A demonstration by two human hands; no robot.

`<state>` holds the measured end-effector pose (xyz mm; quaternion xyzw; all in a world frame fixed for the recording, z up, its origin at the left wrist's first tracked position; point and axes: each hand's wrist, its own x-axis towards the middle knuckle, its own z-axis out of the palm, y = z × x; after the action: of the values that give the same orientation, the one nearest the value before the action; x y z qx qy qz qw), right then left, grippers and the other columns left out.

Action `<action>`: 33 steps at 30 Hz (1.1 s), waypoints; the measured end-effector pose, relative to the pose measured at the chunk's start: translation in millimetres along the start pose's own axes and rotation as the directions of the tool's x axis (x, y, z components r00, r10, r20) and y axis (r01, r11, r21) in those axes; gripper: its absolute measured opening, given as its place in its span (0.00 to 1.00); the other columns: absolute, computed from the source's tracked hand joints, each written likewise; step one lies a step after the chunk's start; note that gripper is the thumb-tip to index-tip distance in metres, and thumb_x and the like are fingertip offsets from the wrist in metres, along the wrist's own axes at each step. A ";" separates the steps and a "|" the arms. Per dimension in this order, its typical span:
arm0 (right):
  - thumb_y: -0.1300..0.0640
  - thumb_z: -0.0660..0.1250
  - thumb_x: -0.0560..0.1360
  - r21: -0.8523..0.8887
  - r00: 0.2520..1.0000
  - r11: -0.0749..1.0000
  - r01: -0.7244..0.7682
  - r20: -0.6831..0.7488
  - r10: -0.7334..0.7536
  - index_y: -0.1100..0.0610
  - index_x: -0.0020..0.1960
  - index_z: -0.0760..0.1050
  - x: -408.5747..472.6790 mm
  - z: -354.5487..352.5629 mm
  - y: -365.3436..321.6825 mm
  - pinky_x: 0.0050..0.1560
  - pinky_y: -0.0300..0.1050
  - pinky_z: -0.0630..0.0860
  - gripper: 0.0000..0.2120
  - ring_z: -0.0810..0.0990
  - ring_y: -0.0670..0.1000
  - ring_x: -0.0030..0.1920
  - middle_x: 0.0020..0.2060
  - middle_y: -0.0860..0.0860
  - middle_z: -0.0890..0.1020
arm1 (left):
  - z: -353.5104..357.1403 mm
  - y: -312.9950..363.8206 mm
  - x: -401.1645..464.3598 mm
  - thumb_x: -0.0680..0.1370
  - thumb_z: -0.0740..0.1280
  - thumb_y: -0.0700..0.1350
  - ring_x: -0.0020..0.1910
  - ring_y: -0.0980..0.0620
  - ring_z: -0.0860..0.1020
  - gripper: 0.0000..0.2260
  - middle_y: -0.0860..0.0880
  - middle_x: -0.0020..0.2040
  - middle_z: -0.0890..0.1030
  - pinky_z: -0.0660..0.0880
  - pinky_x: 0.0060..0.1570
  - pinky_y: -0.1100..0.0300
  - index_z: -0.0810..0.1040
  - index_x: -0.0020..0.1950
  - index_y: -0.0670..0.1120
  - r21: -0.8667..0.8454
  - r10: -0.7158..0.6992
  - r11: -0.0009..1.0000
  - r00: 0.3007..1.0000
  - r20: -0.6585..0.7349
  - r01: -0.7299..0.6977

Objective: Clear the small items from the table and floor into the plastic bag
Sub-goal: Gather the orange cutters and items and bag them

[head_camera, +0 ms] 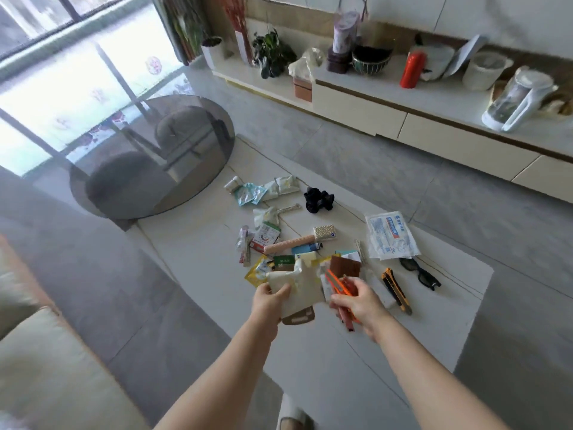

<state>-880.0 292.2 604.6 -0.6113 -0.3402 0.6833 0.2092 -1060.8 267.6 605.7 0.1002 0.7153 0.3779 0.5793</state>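
My left hand (269, 301) grips a cream plastic bag (299, 287) by its edge above the low white table (428, 308). My right hand (356, 301) holds a bundle of orange and red pen-like items (339, 285) right beside the bag's opening. Many small items lie scattered on the table: sachets (251, 193), a black scrunchie (317, 198), a peach tube (288, 245), a packet of masks (389, 235), a yellow utility knife (395, 287), black glasses (421, 274) and a brown card (345, 266).
A round smoked-glass table (155, 156) overlaps the far left corner. A long cabinet (403, 113) with plants, a red bottle and jars runs along the back. A sofa (40, 352) is at left. Grey floor surrounds the table.
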 end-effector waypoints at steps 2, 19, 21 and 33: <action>0.68 0.68 0.72 -0.059 0.999 0.998 0.019 0.046 -0.016 0.59 0.64 0.66 -21.7 21.9 -9.2 0.31 0.44 0.73 0.23 0.79 0.55 0.36 0.41 0.59 0.81 | -28.6 3.2 -25.7 0.76 0.68 0.38 0.43 0.44 0.79 0.08 0.41 0.46 0.79 0.78 0.44 0.50 0.75 0.55 0.39 -0.041 0.018 0.999 0.998 -0.053 -0.020; 0.73 0.61 0.73 -0.296 0.825 0.925 0.238 0.564 -0.033 0.59 0.56 0.69 -138.6 307.7 -63.4 0.37 0.51 0.77 0.15 0.79 0.55 0.35 0.39 0.59 0.78 | -308.8 -7.9 -165.0 0.75 0.66 0.31 0.30 0.48 0.80 0.11 0.41 0.40 0.80 0.79 0.35 0.53 0.75 0.57 0.34 -0.418 0.114 0.858 0.905 -0.409 -0.297; 0.74 0.62 0.72 -0.331 0.798 0.900 0.285 0.602 -0.031 0.59 0.57 0.69 -153.8 349.5 -62.1 0.33 0.47 0.76 0.17 0.78 0.54 0.30 0.38 0.59 0.78 | -346.7 -13.0 -176.2 0.75 0.65 0.30 0.26 0.51 0.80 0.07 0.44 0.33 0.82 0.78 0.28 0.56 0.76 0.52 0.37 -0.460 0.105 0.826 0.892 -0.440 -0.325; 0.73 0.66 0.70 -0.457 0.667 0.820 0.344 0.734 0.129 0.60 0.56 0.68 -225.7 562.7 -9.0 0.25 0.37 0.70 0.19 0.81 0.52 0.28 0.42 0.54 0.82 | -547.7 -82.2 -240.1 0.76 0.66 0.34 0.41 0.42 0.78 0.07 0.40 0.46 0.80 0.80 0.35 0.49 0.76 0.53 0.42 -0.596 -0.109 0.705 0.771 -0.628 -0.385</action>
<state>-1394.1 22.2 779.4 -0.2931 -0.6168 0.7246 -0.0930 -1457.8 -161.5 756.2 -0.1982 0.6575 0.6742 0.2718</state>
